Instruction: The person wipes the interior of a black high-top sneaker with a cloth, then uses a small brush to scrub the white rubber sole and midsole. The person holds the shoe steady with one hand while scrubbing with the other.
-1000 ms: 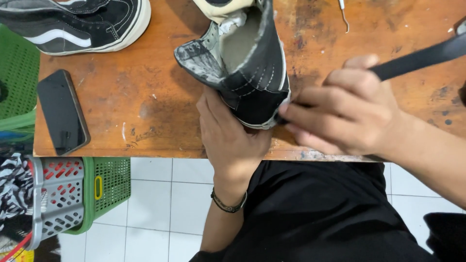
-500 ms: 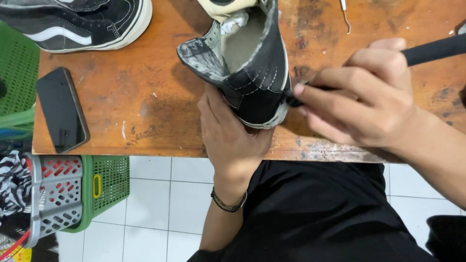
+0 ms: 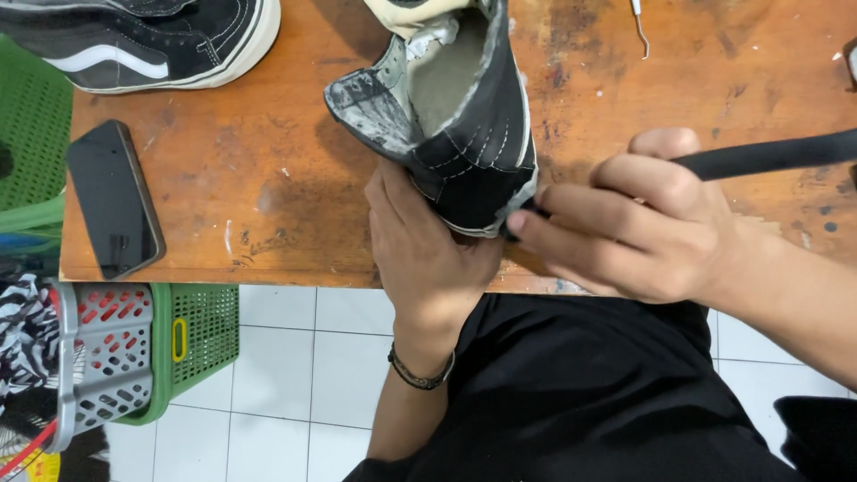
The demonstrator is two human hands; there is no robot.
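Note:
A worn black high-top shoe [image 3: 464, 134] lies on its side on the wooden table [image 3: 268, 187], its opening facing me and its lining peeled. My left hand [image 3: 424, 254] cups the heel from below at the table's front edge and steadies it. My right hand [image 3: 638, 228] grips a black-handled tool [image 3: 768, 153], whose handle runs off to the right. The tool's tip presses against the white sole edge at the heel; my fingers hide the tip itself.
A second black shoe with a white stripe [image 3: 143, 45] rests at the table's far left. A dark phone [image 3: 114, 201] lies flat near the left edge. A thin metal hook tool [image 3: 639, 27] lies at the back. Green and grey plastic baskets [image 3: 134, 353] stand on the tiled floor.
My right hand swung up and right half a second ago, then came back down and left to the heel. The shoe and my left hand stayed put.

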